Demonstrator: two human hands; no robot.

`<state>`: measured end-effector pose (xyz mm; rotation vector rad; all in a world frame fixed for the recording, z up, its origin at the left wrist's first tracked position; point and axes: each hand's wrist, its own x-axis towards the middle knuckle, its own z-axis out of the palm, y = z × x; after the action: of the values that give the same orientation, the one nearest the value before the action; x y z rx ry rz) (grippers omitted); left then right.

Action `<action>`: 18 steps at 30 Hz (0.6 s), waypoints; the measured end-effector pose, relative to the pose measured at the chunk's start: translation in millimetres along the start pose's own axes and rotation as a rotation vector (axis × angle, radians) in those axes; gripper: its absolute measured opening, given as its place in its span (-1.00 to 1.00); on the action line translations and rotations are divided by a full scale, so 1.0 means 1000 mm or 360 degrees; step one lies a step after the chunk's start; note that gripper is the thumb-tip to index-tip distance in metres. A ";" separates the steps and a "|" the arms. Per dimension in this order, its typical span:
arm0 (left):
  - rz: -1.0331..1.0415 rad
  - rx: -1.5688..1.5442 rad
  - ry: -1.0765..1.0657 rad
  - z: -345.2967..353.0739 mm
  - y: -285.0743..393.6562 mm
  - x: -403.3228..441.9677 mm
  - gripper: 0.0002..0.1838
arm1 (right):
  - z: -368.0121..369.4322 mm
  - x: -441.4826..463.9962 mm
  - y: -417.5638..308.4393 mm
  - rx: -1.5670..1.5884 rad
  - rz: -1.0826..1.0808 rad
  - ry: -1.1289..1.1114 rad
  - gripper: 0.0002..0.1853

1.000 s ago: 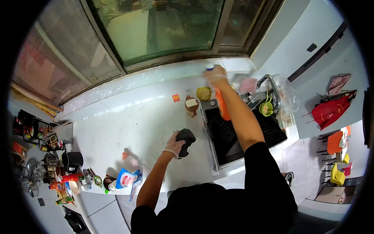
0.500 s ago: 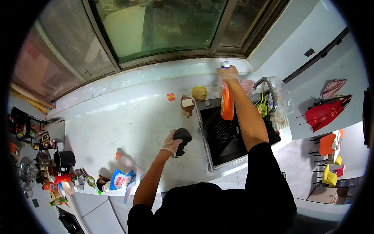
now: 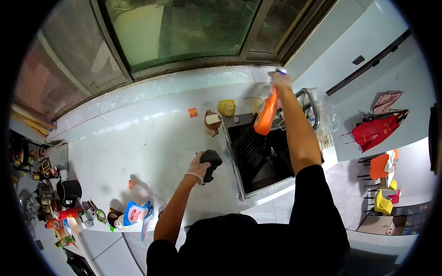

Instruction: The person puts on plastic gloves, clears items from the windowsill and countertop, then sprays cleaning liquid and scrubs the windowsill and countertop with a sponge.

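My left hand [image 3: 198, 168], in a clear plastic glove, is closed around a dark grey, cloth-like bundle [image 3: 211, 161] above the white counter [image 3: 152, 156], left of the sink. In my right hand [image 3: 281, 83], also gloved, is an orange bottle [image 3: 265, 118] with a white and blue top, gripped near its neck. It tilts over the back of the black sink [image 3: 262, 178], its base toward the lower left. A ridged black rack [image 3: 251, 149] sits inside the sink. The fingers of my right hand are slightly blurred.
Beside the sink stand a brown container with a pale block [image 3: 212, 119] and a yellow-rimmed bowl [image 3: 226, 108]. The curved faucet [image 3: 314, 108] rises at the sink's right. A blue-white bag [image 3: 136, 213] and a black pot [image 3: 69, 189] are at the left.
My right hand has moved right and slightly up with the orange bottle, which is now more tilted. The whole view has shifted slightly. My left hand keeps its hold on the dark bundle.
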<state>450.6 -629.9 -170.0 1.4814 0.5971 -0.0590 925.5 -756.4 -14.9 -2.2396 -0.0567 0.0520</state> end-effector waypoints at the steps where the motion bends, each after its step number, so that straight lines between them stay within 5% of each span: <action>1: -0.0012 0.0120 0.0024 -0.001 0.014 -0.009 -0.51 | -0.009 -0.010 -0.005 0.0167 0.0179 0.0112 -0.83; 7: -0.0049 0.0061 0.0154 -0.014 0.009 -0.023 -0.48 | -0.043 -0.101 -0.059 0.0803 0.0387 0.0089 -0.82; 12: -0.0079 -0.0482 0.0429 -0.026 0.025 -0.060 -0.53 | -0.050 -0.208 -0.055 0.0838 -0.0279 -0.0327 -0.74; 15: 0.0047 -0.0633 0.0502 -0.042 0.024 -0.083 -0.52 | -0.029 -0.271 -0.023 0.1229 -0.0378 -0.0644 -0.70; 18: 0.0089 -0.0851 0.0545 -0.055 0.007 -0.103 -0.54 | -0.011 -0.336 -0.017 0.1068 -0.0270 -0.0861 -0.64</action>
<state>346.8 -609.7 -120.3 0.9883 0.7753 0.3792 590.3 -773.9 11.2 -1.4931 -0.4526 0.5077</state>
